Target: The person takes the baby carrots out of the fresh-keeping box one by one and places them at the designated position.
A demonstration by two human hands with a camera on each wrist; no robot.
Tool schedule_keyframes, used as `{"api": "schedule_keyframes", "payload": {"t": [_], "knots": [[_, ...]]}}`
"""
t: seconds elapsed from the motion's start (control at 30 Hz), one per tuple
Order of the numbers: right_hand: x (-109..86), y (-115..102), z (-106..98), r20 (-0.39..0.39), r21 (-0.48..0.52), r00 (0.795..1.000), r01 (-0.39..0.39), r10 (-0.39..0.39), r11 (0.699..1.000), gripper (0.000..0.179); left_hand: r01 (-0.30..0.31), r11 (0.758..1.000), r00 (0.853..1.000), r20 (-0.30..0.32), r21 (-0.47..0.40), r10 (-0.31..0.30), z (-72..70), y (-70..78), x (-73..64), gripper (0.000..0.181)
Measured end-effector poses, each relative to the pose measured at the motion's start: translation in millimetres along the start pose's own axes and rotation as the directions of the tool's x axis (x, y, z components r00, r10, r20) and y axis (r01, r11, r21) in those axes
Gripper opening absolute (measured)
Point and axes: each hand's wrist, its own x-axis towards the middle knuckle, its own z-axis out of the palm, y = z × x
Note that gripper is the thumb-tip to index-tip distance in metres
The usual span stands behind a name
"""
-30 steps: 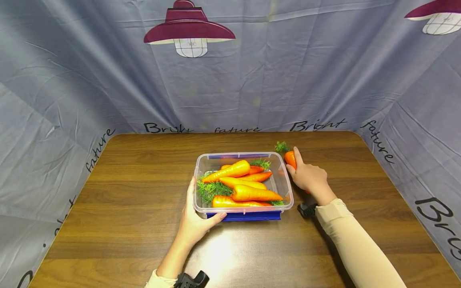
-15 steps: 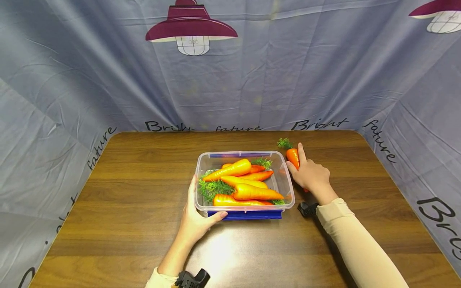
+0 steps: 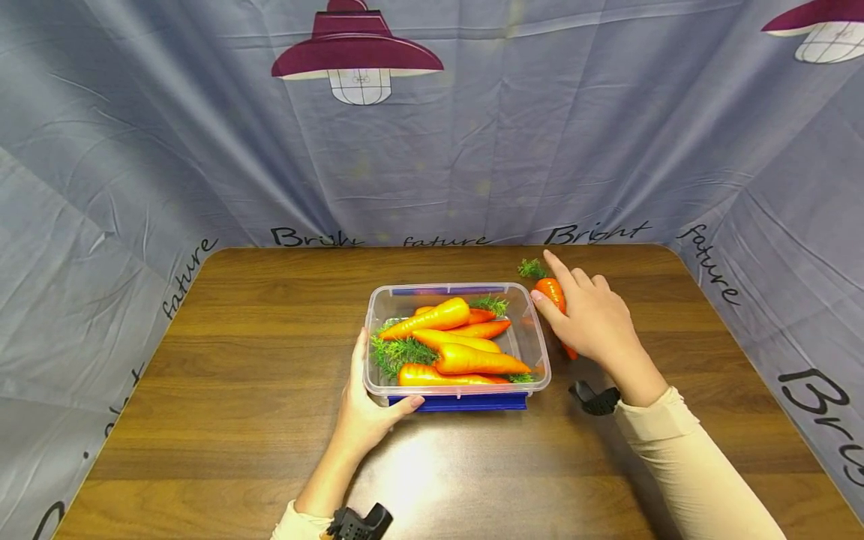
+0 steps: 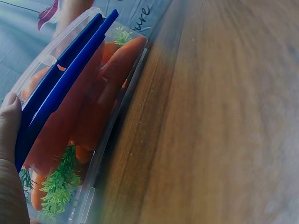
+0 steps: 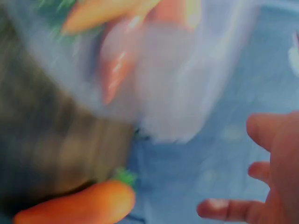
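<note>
My left hand (image 3: 367,416) grips the near left corner of a clear plastic food container (image 3: 445,391), thumb at the front rim and fingers along the left side. In the left wrist view the thumb (image 4: 9,137) lies by the container's blue clip (image 4: 60,95). Several orange carrots (image 3: 482,361) with feathery green tops lie heaped inside. To the container's right, a loose carrot (image 3: 552,291) rests on the table, its green top toward the back. My right hand (image 3: 597,319) hovers beside and partly over it, fingers spread. In the right wrist view, the fingers stand apart from this carrot (image 5: 93,203).
The wooden table (image 3: 256,360) has rounded far corners. A grey-blue curtain (image 3: 418,165) printed with lamps and lettering encloses its back and sides. Both wrists wear a black camera, the right one (image 3: 595,399) near the container's right side.
My right hand has come off the loose carrot, rising and shifting slightly right, with its fingers spread out. The left hand and container stay in place.
</note>
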Motion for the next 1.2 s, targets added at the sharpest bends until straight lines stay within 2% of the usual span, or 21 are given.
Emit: {"api": "schedule_keyframes", "payload": {"t": [0.1,0.17,0.3,0.4,0.5,0.6,0.67,0.9,1.1,1.2], "knots": [[-6.5,-14,-6,-0.003,0.003,0.992,0.129,-0.129,0.992,0.072,-0.001,1.0,1.0,0.0,0.0,0.001,-0.2,-0.6,0.0,0.127],[-10.7,-24,-7,0.012,0.015,0.975,0.223,-0.223,0.975,0.072,-0.002,1.0,1.0,0.0,-0.001,0.002,-0.2,-0.5,0.0,0.127],[-17.4,-37,-5,0.082,0.088,0.917,0.383,-0.39,0.919,0.071,-0.009,1.0,1.0,-0.001,0.005,0.009,-0.4,-0.7,0.4,0.127],[-20.8,-43,0,0.126,0.119,0.871,0.461,-0.474,0.879,0.072,-0.011,1.0,1.0,-0.001,0.01,0.011,-0.5,-0.9,0.4,0.127],[-23.5,-46,5,0.141,0.044,0.853,0.501,-0.502,0.864,0.072,-0.009,1.0,1.0,0.002,0.011,0.009,-0.4,-0.8,0.2,0.127],[-24.7,-47,9,0.134,-0.046,0.848,0.522,-0.512,0.852,0.072,-0.006,1.0,1.0,0.004,0.005,0.006,-0.1,-0.6,0.2,0.127],[-23.9,-48,11,0.129,-0.076,0.834,0.547,-0.536,0.833,0.071,-0.004,1.0,1.0,0.004,0.0,0.004,0.0,-0.8,0.5,0.127],[-19.9,-53,16,0.153,-0.016,0.777,0.62,-0.611,0.784,0.068,0.002,1.0,1.0,0.004,-0.003,-0.002,0.0,-1.4,1.1,0.127],[-17.4,-55,19,0.169,0.035,0.769,0.62,-0.616,0.784,0.071,-0.005,1.0,1.0,0.002,0.008,0.005,-0.1,-1.3,1.3,0.127],[-15.6,-55,20,0.188,0.07,0.755,0.628,-0.628,0.775,0.075,-0.008,1.0,1.0,0.003,0.011,0.008,-0.5,-1.3,1.1,0.128]]}}
